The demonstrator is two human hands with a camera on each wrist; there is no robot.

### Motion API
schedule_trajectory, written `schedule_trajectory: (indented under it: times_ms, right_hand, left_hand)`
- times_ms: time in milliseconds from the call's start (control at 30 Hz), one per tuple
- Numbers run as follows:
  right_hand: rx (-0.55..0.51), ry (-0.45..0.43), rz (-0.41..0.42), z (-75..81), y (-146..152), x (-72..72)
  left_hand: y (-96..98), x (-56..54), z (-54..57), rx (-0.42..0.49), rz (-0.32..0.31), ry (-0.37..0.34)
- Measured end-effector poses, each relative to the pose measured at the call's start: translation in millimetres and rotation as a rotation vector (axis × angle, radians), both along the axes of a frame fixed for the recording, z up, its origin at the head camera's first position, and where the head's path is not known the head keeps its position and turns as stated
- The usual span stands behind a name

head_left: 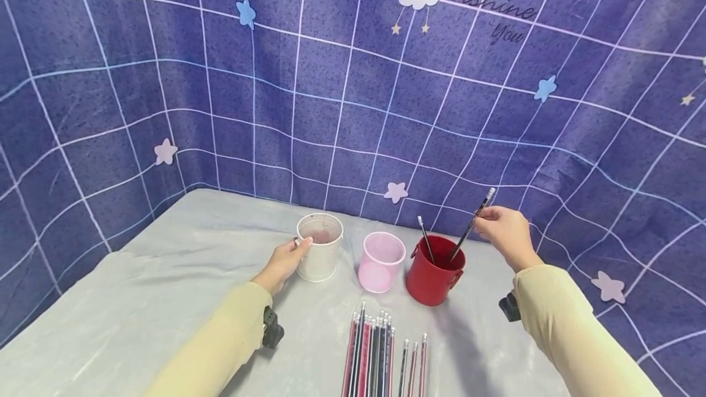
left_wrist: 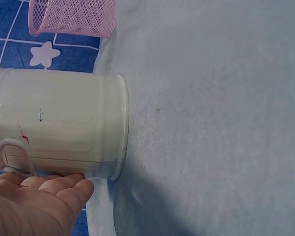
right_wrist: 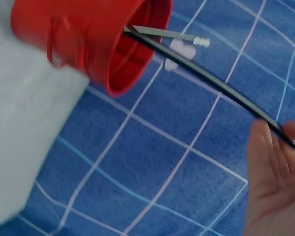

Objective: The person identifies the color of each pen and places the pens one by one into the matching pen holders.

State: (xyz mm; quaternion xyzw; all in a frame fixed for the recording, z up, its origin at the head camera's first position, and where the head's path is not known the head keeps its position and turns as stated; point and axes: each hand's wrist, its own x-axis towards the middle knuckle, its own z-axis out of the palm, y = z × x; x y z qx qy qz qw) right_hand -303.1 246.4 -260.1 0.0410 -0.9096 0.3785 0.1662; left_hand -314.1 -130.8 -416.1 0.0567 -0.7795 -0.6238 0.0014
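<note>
My left hand (head_left: pixel 282 262) holds the side of a white metal bucket (head_left: pixel 317 259), its thumb at the rim. In the left wrist view, the fingers (left_wrist: pixel 64 189) lie along the bucket's wall beside a small loop handle (left_wrist: pixel 12 145). My right hand (head_left: pixel 508 234) pinches a black pencil (head_left: pixel 473 223) near its eraser end. That pencil slants, its lower end inside a red bucket (head_left: pixel 430 285). Another dark pencil (head_left: pixel 425 236) leans inside the same bucket, eraser up. Between the two buckets stands a pink mesh cup (head_left: pixel 377 276).
In front of the containers lies a bunch of several pencils (head_left: pixel 368 348), erasers pointing away from me. Right of it are 3 separate pencils (head_left: pixel 413 363). A grey cloth (head_left: pixel 209 250) covers the table, and a blue gridded curtain (head_left: pixel 331 78) hangs behind.
</note>
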Motion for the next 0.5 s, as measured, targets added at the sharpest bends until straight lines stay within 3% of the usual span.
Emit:
schedule_trajectory:
  times_ms: [233, 500]
  right_hand:
    - [0.057, -0.146, 0.09, 13.4, -5.7, -15.7]
    - [0.157, -0.2, 0.095, 0.8, -8.7, -24.0]
  left_hand:
    - [-2.3, -2.5, -2.1, 0.003, 0.005, 0.001]
    - [-2.5, -2.6, -1.7, 0.005, -0.001, -0.002]
